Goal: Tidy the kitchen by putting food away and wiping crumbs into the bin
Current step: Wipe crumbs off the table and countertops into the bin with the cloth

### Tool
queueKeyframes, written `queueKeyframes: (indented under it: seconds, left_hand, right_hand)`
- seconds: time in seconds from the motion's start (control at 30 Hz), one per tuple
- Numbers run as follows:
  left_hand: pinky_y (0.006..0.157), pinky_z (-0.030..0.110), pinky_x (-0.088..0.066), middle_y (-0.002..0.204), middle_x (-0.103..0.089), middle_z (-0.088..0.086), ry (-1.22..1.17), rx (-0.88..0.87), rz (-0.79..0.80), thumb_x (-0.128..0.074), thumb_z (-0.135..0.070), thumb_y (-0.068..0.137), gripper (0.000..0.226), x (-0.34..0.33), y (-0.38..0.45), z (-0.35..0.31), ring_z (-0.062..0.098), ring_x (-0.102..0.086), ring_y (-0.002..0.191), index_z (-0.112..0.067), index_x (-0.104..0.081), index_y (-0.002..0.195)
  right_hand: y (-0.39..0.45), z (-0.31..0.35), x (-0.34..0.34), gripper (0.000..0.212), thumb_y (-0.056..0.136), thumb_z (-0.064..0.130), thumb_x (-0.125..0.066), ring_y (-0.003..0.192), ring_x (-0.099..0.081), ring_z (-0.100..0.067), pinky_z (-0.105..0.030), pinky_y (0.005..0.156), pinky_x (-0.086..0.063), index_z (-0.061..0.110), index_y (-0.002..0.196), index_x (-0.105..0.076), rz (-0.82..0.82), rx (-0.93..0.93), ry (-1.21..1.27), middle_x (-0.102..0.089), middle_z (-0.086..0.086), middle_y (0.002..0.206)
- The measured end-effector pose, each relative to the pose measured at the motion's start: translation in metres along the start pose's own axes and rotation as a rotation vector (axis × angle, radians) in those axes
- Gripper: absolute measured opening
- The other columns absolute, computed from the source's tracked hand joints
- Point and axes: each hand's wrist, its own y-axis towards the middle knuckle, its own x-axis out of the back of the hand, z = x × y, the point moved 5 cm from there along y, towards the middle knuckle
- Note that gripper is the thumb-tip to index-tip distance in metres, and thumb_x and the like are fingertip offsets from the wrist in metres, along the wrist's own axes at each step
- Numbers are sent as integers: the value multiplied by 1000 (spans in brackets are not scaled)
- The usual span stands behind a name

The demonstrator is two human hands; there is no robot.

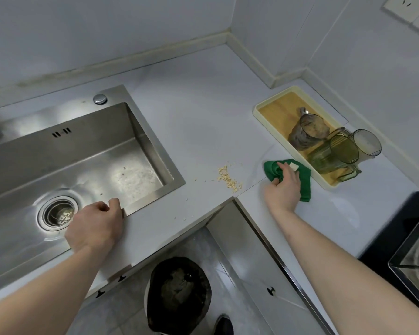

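Note:
A small heap of pale crumbs (229, 178) lies on the white counter (203, 122) between the sink and the tray. A few stray crumbs are scattered near the counter's inner corner. My right hand (283, 187) grips a green cloth (304, 182) on the counter, just right of the crumbs and beside the tray. My left hand (96, 226) rests with curled fingers on the front right rim of the steel sink (140, 146), holding nothing. A bin lined with a black bag (179, 293) stands on the floor below the counter corner.
A cream tray (273, 126) with a wooden base holds a glass mug (305, 134), a green glass jug (334, 155) and a clear cup (367, 143). A gas hob (411, 252) sits at the far right. A wall socket (411, 8) is at the top right. The sink drain holds scraps.

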Motion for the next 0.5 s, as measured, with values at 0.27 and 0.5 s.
queueKeyframes:
  seconds: [0.27,0.5]
  left_hand:
    - [65,35,-40,63,-55,7,-30,7,-36,-35,-54,88,53,0,-2,-1,37,-55,70,-18,-66,63]
    - [63,35,-42,63,-59,8,-82,0,-59,-35,-54,86,54,1,-5,0,37,-56,69,-17,-65,61]
  right_hand:
    - [-10,62,-39,56,90,-3,-49,150,-33,-21,-39,123,-26,23,138,-61,262,239,34,-54,3,149]
    - [-41,90,-58,58,87,-7,-47,145,-40,-17,-24,114,-32,31,125,-69,419,339,115,-59,2,144]
